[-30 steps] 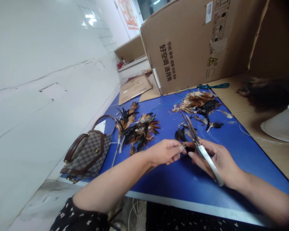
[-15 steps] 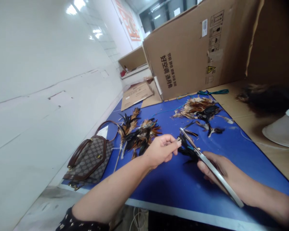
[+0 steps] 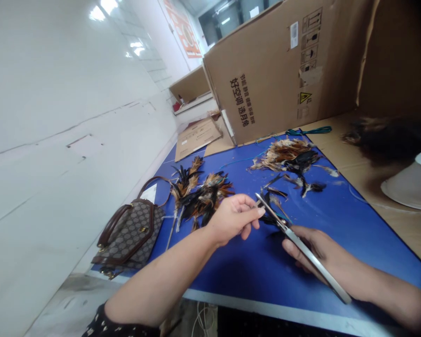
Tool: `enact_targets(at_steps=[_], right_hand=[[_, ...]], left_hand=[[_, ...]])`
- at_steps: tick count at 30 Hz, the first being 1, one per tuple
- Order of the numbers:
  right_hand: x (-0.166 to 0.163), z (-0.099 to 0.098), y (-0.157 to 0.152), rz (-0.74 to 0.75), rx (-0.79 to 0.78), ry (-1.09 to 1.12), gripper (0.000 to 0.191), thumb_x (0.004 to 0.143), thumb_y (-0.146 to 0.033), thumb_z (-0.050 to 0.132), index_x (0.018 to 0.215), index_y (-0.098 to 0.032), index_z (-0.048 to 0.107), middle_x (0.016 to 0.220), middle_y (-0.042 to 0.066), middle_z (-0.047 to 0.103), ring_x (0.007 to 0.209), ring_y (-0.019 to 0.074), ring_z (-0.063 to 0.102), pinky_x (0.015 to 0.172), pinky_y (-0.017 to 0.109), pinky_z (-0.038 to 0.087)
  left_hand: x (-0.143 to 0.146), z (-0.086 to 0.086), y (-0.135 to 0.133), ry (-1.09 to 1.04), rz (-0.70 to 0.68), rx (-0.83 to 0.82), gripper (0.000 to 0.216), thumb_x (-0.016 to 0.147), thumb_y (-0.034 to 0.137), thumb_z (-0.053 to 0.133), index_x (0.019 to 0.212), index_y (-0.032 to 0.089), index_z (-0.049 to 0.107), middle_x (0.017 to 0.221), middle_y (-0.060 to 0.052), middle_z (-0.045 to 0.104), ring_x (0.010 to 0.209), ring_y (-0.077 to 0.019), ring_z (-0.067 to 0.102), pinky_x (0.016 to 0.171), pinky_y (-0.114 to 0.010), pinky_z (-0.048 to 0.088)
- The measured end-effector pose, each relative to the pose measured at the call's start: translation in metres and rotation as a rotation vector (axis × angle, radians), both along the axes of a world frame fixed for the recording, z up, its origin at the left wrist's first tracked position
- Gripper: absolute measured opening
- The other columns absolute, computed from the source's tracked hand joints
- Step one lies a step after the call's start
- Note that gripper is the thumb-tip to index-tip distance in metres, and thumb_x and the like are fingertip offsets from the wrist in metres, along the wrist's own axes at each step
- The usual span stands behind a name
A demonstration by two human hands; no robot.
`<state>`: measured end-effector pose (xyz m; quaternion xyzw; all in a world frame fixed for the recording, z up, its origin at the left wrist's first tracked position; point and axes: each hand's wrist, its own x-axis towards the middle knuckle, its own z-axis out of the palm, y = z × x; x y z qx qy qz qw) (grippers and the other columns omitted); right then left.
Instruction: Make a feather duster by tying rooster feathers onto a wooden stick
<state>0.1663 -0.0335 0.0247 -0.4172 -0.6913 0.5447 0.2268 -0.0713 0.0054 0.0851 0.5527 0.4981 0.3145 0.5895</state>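
Observation:
My left hand (image 3: 235,216) is closed in a pinch on the pale end of a bunch of dark feathers (image 3: 268,216). Bits of teal thread show among these feathers, which are partly hidden behind the blades. In my right hand (image 3: 310,245) are metal shears (image 3: 307,255), gripped by their long silvery handles. Their tips point up and left, right beside my left fingertips. Whether the blades touch the feather ends I cannot tell. To the left of my left hand lies a pile of brown and black feathers (image 3: 208,194).
A larger feather heap (image 3: 287,154) is at the back right, near a teal cord (image 3: 308,131). A patterned handbag (image 3: 131,234) sits on the blue table's (image 3: 231,276) left edge. A big cardboard box (image 3: 266,89) stands behind; a white bowl-like object (image 3: 409,185) is at far right.
The shears have moved slightly left, and their tips are now closer to my left fingertips. My left hand keeps its pinch in nearly the same place.

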Motion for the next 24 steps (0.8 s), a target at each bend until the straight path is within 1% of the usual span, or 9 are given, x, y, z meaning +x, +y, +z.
enact_targets(at_steps=[5,8,10,12,15,20,24], right_hand=[[0.0,-0.003,-0.001,-0.014,-0.002,0.009,0.038,0.094,-0.057,0.061,0.085,-0.021,0.057,0.072,-0.001,0.056,0.062,0.0158,0.053,0.054,0.027,0.04],[0.0,-0.004,-0.002,-0.017,-0.001,0.014,0.036,0.095,-0.055,0.061,0.085,-0.021,0.057,0.072,-0.001,0.057,0.063,0.0162,0.054,0.055,0.027,0.041],[-0.001,-0.004,-0.001,-0.018,0.005,0.018,0.036,0.095,-0.055,0.061,0.084,-0.021,0.056,0.071,0.0,0.057,0.063,0.0164,0.055,0.055,0.027,0.042],[-0.002,-0.004,-0.001,-0.02,0.013,0.019,0.037,0.095,-0.056,0.061,0.083,-0.021,0.056,0.071,0.0,0.058,0.063,0.0166,0.055,0.055,0.027,0.043],[-0.003,-0.003,0.0,-0.025,0.016,0.024,0.039,0.094,-0.058,0.06,0.082,-0.02,0.056,0.072,0.001,0.059,0.063,0.0169,0.056,0.056,0.027,0.044],[-0.005,-0.001,-0.002,-0.026,-0.026,0.038,0.042,0.094,-0.062,0.059,0.083,-0.021,0.055,0.07,0.001,0.061,0.062,0.017,0.058,0.055,0.028,0.046],[-0.005,-0.001,-0.003,-0.033,-0.033,0.053,0.043,0.094,-0.062,0.059,0.082,-0.021,0.055,0.07,0.001,0.061,0.062,0.0168,0.059,0.055,0.028,0.047]], left_hand=[[0.0,0.001,-0.001,0.049,-0.01,0.0,0.036,0.085,0.048,0.073,0.091,0.015,0.059,0.065,0.0,0.066,0.038,-0.0066,0.049,0.039,-0.019,0.031],[0.0,0.0,-0.001,0.116,-0.014,0.015,0.037,0.089,0.052,0.067,0.088,0.015,0.06,0.059,0.0,0.062,0.04,-0.0072,0.048,0.041,-0.019,0.031],[0.0,0.0,-0.001,0.148,-0.005,0.027,0.039,0.091,0.054,0.062,0.085,0.015,0.061,0.058,0.0,0.061,0.042,-0.0065,0.045,0.043,-0.019,0.03],[0.002,0.0,-0.001,0.154,0.021,0.034,0.04,0.09,0.054,0.064,0.083,0.015,0.062,0.058,0.002,0.057,0.045,-0.0059,0.043,0.044,-0.019,0.03],[0.005,0.001,-0.002,0.13,0.063,0.03,0.039,0.085,0.052,0.072,0.084,0.014,0.062,0.056,0.004,0.052,0.048,-0.006,0.041,0.047,-0.019,0.03],[0.008,-0.003,-0.004,0.107,0.107,0.055,0.039,0.08,0.05,0.078,0.087,0.014,0.065,0.058,0.004,0.053,0.051,-0.0064,0.04,0.049,-0.021,0.028],[0.011,-0.005,-0.004,0.102,0.144,0.071,0.04,0.076,0.049,0.081,0.087,0.012,0.068,0.058,0.005,0.048,0.051,-0.0056,0.037,0.05,-0.022,0.025]])
